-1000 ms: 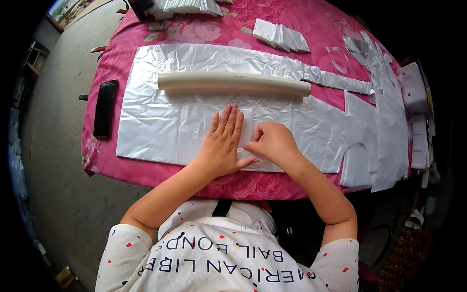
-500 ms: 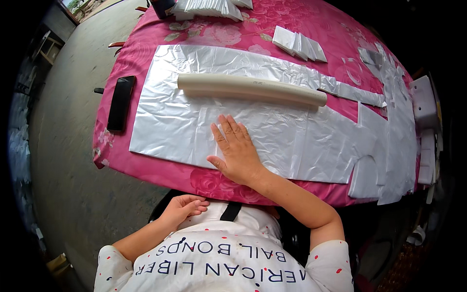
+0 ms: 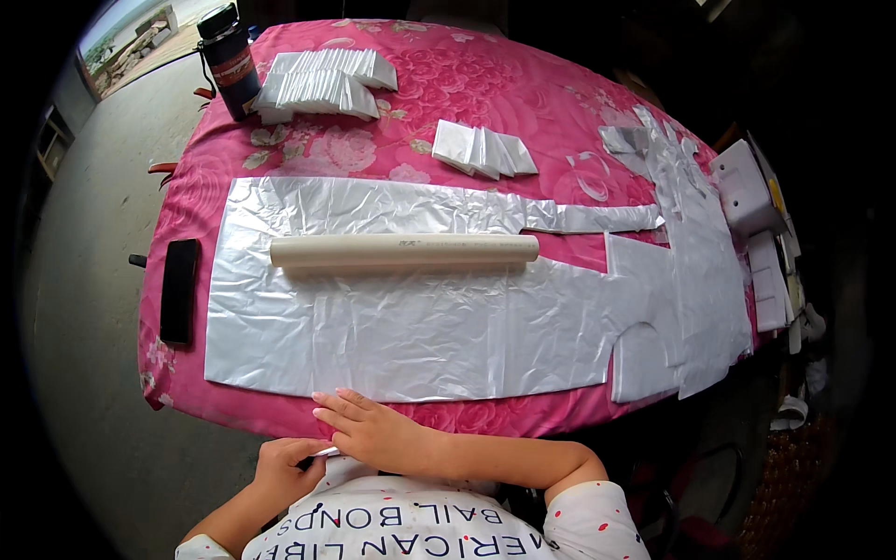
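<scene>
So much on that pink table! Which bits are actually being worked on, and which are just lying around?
In use:
- silver plastic sheet, its near edge by the right hand
- left hand, low at the table edge
- cream tube lying on the sheet

Lying about:
- folded white stacks and
- dark bottle
- black flat object
- silver offcuts

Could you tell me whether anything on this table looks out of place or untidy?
Little stands out. The silver sheet lies flat but wrinkled, its right end cut in irregular shapes and hanging over the table's edge. The tube lies straight across it, and the folded stacks are neat.
</scene>
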Demonstrator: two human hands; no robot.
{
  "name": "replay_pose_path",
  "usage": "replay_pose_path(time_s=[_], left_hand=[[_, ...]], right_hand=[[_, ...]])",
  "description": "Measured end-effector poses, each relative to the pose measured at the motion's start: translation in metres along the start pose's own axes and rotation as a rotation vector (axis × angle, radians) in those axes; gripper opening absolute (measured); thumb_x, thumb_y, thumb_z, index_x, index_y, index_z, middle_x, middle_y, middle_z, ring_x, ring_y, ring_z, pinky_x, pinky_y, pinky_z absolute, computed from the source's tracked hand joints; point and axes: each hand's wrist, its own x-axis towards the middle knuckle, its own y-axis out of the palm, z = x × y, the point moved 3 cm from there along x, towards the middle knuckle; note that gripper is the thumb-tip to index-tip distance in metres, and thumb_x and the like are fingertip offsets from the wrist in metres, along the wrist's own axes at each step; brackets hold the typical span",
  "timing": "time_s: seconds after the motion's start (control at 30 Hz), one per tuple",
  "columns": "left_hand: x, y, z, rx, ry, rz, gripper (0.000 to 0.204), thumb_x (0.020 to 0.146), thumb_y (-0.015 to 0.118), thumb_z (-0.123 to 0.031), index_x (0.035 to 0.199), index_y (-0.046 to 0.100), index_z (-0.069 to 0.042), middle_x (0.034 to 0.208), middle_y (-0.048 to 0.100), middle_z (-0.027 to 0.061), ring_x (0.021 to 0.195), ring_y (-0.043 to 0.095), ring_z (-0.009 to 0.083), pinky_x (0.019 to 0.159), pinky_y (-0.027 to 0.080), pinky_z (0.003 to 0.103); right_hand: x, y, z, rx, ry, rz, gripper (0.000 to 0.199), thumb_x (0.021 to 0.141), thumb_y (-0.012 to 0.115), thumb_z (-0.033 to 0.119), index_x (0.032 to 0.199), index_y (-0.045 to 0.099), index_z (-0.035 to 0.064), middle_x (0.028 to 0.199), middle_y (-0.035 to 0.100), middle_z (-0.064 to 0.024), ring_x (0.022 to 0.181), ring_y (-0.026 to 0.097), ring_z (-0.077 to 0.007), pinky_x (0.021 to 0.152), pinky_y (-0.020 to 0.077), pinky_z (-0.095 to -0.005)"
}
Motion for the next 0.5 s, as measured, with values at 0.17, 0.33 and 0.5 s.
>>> replay_pose_path(time_s=[0.17, 0.33, 0.5], left_hand=[[0.026, -0.014, -0.013, -0.078, 0.181, -0.285, 0.03, 0.066, 0.067, 0.001, 0.095, 0.066, -0.005, 0.092, 0.068, 0.0113, 0.081, 0.066, 0.0243, 0.071, 0.052, 0.03], [0.024, -0.005, -0.004, -0.102, 0.161, -0.234, 0.023, 0.067, 0.066, 0.002, 0.089, 0.067, -0.005, 0.09, 0.068, 0.0104, 0.079, 0.066, 0.023, 0.069, 0.052, 0.029], [0.032, -0.003, -0.014, -0.037, 0.294, -0.096, 0.018, 0.068, 0.065, 0.004, 0.083, 0.067, -0.004, 0.087, 0.068, 0.0091, 0.073, 0.066, 0.0224, 0.062, 0.053, 0.029]], right_hand=[[-0.026, -0.086, -0.079, 0.266, 0.19, -0.326, 0.015, 0.073, 0.068, 0.011, 0.081, 0.057, 0.0035, 0.108, 0.058, -0.0097, 0.114, 0.048, -0.0304, 0.093, 0.0409, -0.0392], [-0.069, -0.171, -0.258, 0.43, 0.876, -1.076, 0.028, 0.088, 0.059, 0.026, 0.085, 0.062, -0.0015, 0.074, 0.063, -0.0039, 0.066, 0.052, -0.0085, 0.061, 0.0428, -0.0268], [-0.099, -0.197, -0.372, 0.132, 1.245, -0.93, 0.032, 0.08, 0.066, 0.03, 0.09, 0.065, -0.0003, 0.076, 0.065, -0.0107, 0.065, 0.058, -0.0184, 0.066, 0.0443, -0.032]])
